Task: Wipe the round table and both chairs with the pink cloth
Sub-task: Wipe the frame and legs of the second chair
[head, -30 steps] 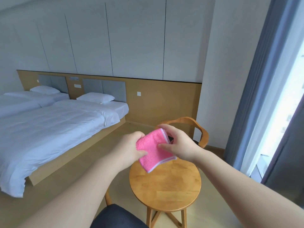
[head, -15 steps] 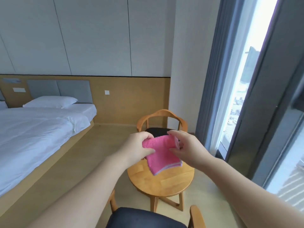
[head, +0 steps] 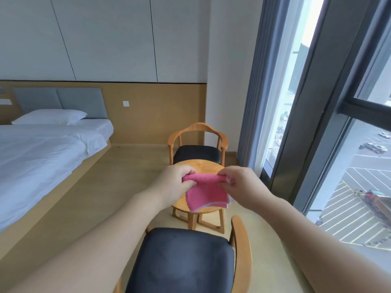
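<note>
I hold the folded pink cloth (head: 206, 192) in the air above the round wooden table (head: 203, 166). My left hand (head: 173, 182) grips its upper left corner and my right hand (head: 239, 183) pinches its upper right corner, so the cloth hangs down between them. Beyond the table stands the far wooden chair (head: 197, 153) with a dark seat. The near chair (head: 182, 261) with a dark cushion is right below me, its wooden armrest on the right. The hands and cloth hide much of the tabletop.
A bed (head: 42, 149) with white bedding fills the left side. A tall window (head: 347, 166) and grey curtain (head: 256, 102) run along the right. A wood-panelled wall (head: 158, 115) stands behind the far chair. Bare floor lies between the bed and the furniture.
The view has swung right and pulled back, bringing the near chair and window into sight. My hands have spread the cloth's top edge wider apart.
</note>
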Available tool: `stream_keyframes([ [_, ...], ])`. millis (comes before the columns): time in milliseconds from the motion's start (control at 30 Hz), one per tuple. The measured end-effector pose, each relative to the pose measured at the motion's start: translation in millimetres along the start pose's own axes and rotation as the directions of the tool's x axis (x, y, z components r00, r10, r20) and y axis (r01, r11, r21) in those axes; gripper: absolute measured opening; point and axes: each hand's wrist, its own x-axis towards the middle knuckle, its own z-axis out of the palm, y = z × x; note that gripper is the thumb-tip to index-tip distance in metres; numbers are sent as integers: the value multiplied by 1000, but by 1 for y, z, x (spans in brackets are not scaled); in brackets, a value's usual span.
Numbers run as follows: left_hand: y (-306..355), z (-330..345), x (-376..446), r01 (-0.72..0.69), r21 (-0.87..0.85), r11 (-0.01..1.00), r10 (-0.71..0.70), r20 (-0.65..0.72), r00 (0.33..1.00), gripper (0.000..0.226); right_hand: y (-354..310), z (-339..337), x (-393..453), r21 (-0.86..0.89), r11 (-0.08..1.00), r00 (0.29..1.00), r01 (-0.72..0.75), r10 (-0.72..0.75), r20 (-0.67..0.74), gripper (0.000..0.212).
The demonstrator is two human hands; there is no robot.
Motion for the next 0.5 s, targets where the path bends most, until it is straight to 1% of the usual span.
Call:
stream_keyframes([
  [67, 6, 10, -29, 25, 13, 1000, -25, 12, 1000, 11, -8, 9, -28, 1, 1000, 1000, -25, 25, 12, 20],
  [167, 10, 22, -72, 77, 10, 997, -78, 50, 996, 10, -21, 20, -70, 57, 994, 994, -93, 90, 58, 21],
  [267, 9, 27, -106, 104, 51, 993, -108, 81, 991, 6, -38, 27, -102, 86, 989, 987, -123, 113, 118, 20],
  [333, 6, 29, -123, 82, 73, 994, -87, 68, 994, 6, -50, 30, -118, 92, 982, 981, -163, 151, 118, 21],
  [400, 0, 32, -138, 59, 42, 997, -62, 72, 995, 7, -63, 37, -132, 89, 971, 969, -224, 212, 128, 22],
  [500, -17, 37, -160, 60, -10, 998, -59, 125, 990, 4, -82, 56, -153, 64, 950, 946, -305, 295, 133, 23],
])
